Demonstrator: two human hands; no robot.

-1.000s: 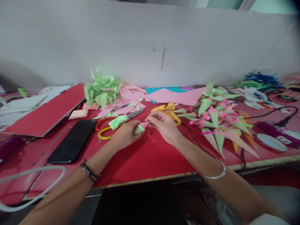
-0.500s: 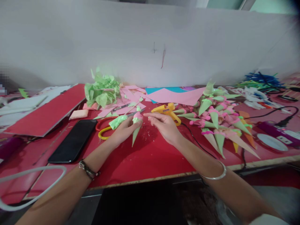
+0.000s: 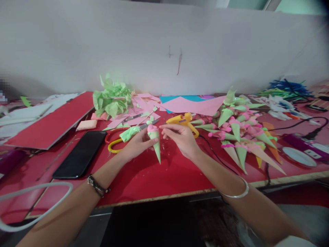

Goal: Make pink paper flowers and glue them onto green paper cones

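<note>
A small craft ice-cream cone made of pale green paper, with a pink top and light green bits on it, is pinched upright in my left hand. Its tip points down and slightly right. My right hand is just to the right of the cone, apart from it. Thumb and index finger there come together; anything between them is too small to make out. Close behind my left hand lie a crumpled light green packet and scissors with red and yellow handles. A yellow glue gun lies behind my right hand.
A pile of similar paper cones covers the right side. A black phone lies at left, near a red board. Green tissue and pink paper sit along the wall. A cable crosses at right.
The cone has turned in my left hand: its tip has swung from lower left to lower right, showing more of its side. My right hand has barely moved.
</note>
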